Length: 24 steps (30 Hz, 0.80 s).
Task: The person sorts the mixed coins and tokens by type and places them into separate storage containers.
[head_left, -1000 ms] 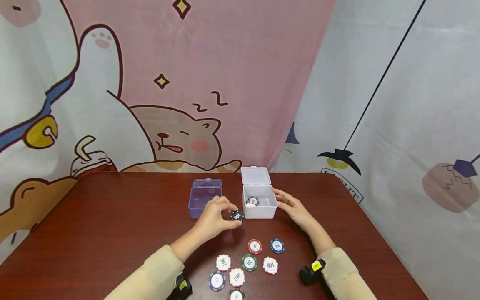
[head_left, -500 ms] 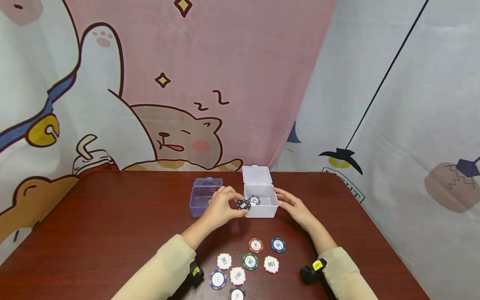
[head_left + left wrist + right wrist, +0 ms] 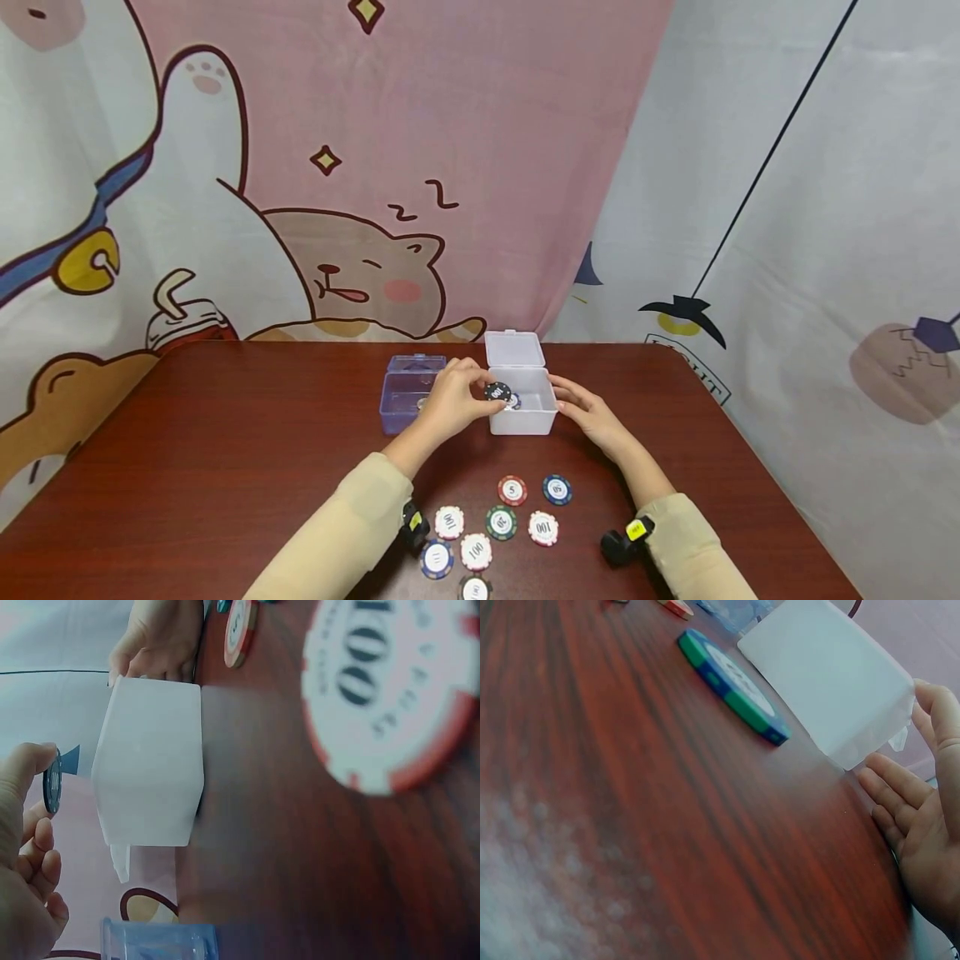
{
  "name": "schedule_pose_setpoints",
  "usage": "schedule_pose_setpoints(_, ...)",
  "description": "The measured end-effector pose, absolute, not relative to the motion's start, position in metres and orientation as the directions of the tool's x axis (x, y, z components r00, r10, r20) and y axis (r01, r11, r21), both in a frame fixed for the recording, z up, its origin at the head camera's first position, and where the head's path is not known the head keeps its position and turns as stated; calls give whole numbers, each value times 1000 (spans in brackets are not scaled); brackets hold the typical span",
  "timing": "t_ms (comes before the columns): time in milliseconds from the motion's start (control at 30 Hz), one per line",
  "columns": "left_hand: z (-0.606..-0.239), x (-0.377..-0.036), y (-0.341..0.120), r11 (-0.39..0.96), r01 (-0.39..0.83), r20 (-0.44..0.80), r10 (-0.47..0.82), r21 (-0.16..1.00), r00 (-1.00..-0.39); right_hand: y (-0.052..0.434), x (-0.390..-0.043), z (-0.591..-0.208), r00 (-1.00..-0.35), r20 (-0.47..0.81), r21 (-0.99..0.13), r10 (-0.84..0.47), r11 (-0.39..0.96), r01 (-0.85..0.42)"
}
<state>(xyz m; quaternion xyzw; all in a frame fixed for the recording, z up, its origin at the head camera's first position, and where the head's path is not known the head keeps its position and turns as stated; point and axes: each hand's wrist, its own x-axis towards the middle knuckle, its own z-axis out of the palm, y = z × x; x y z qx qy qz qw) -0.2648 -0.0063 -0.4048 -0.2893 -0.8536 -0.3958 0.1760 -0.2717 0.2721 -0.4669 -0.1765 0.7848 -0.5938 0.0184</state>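
Nearest the person, a loose cluster of round poker chips (image 3: 487,533) lies flat on the dark red wooden table (image 3: 187,467): white-and-red ones marked 100, a blue-and-white one, a green one, a red one marked 5 (image 3: 512,490) and a blue one (image 3: 557,489) at the cluster's far edge. Beige sleeves (image 3: 337,542) frame the chips on either side, each wrist carrying a small black camera. Beyond the chips, the left hand (image 3: 450,404) pinches a black round poker chip marked 100 (image 3: 497,392) between thumb and fingertips, holding it on edge over the near left corner of a white rectangular plastic box (image 3: 522,400) whose hinged lid stands open; the left wrist view shows the chip (image 3: 52,781) raised above the box's rim. Another chip already lies inside the box. The right hand (image 3: 588,412) rests at the box's right side, fingers straight and relaxed, its fingertips (image 3: 930,697) against the white wall and gripping nothing. Just left of the white box stands a clear blue-tinted plastic box (image 3: 405,400), also open, partly hidden by the left hand. Behind the table hangs a pink and white cartoon backdrop (image 3: 337,208) of sleeping animals.
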Motion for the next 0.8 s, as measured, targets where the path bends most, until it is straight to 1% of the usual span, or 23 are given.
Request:
schedule_pose_setpoints(100, -403, -267, -1, 542, 619, 507, 361, 569, -783, 271, -270, -464, -941, 165, -944, -296, 227, -237)
schedule_pose_setpoints(333, -404, -271, 10, 610, 587, 453, 381, 533, -806, 263, -257, -443, -939, 149, -940, -310, 251, -231)
schedule_pose_setpoints(700, -407, -281, 21, 669, 550, 437, 354, 500, -827, 262, -255, -440, -942, 131, -947, -309, 242, -211)
schedule_pose_setpoints(800, -409, -286, 25, 672, 531, 420, 341, 516, -841, 262, -255, -440, -941, 132, -948, -312, 239, -212)
